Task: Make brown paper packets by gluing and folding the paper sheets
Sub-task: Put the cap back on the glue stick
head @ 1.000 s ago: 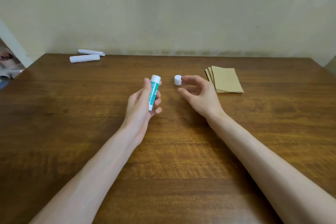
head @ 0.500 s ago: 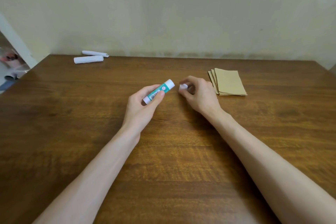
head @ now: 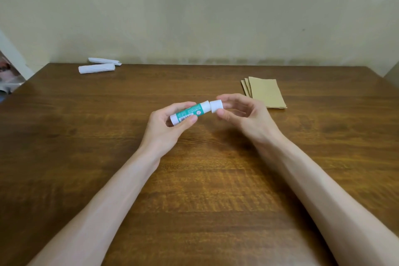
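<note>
Left hand (head: 164,131) grips glue stick (head: 190,112) — tip pointing right, toward cap (head: 216,106).

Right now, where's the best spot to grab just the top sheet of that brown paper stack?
Probably the top sheet's left edge, approached from the left: the stack of tan rectangular paper sheets lies flat and fanned there, so that edge sits stepped back from the ones beneath and lifts alone.

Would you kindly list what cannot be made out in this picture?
Head view:
- Print on the green-and-white glue stick: too small, partly under the left hand.
- Sheet count in the flat brown paper stack: top sheet covers the rest.
- Pale clutter at the left edge: cut off by the frame.
</note>
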Action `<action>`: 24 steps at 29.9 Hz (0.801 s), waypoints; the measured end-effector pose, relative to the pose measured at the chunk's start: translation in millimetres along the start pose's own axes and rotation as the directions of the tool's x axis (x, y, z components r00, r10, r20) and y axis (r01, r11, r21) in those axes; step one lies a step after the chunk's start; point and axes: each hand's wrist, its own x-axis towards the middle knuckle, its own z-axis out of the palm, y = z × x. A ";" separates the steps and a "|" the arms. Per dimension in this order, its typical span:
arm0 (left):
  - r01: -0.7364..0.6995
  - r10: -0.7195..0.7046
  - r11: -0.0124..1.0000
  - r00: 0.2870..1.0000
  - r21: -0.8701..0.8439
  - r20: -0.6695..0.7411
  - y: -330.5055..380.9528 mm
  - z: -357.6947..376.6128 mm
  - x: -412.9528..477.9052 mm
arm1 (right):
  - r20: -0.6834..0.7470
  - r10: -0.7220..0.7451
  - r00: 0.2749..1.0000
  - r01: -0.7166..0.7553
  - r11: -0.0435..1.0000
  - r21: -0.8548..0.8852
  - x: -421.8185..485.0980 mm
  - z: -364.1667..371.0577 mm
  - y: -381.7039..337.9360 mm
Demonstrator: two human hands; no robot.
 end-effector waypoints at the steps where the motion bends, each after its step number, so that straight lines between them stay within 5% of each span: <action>1: -0.004 0.004 1.000 1.000 0.003 0.006 -0.4 -0.8 0.6 | 0.001 -0.002 1.000 0.002 1.000 -0.001 0.0 -0.5 0.3; 9: -0.175 0.159 0.973 0.980 0.147 0.118 -0.3 -6.4 2.5 | 0.078 -0.079 0.994 0.088 0.990 -0.109 0.2 -4.1 2.8; 15: -0.260 0.180 0.850 0.961 0.458 0.212 -2.6 -6.1 0.4 | 0.085 -0.117 0.989 0.124 0.989 -0.082 0.2 -5.3 9.3; 24: -0.311 0.197 0.855 0.935 0.416 0.296 -2.0 -14.1 -3.3 | 0.093 -0.142 0.986 0.155 0.975 -0.156 2.0 -2.8 15.8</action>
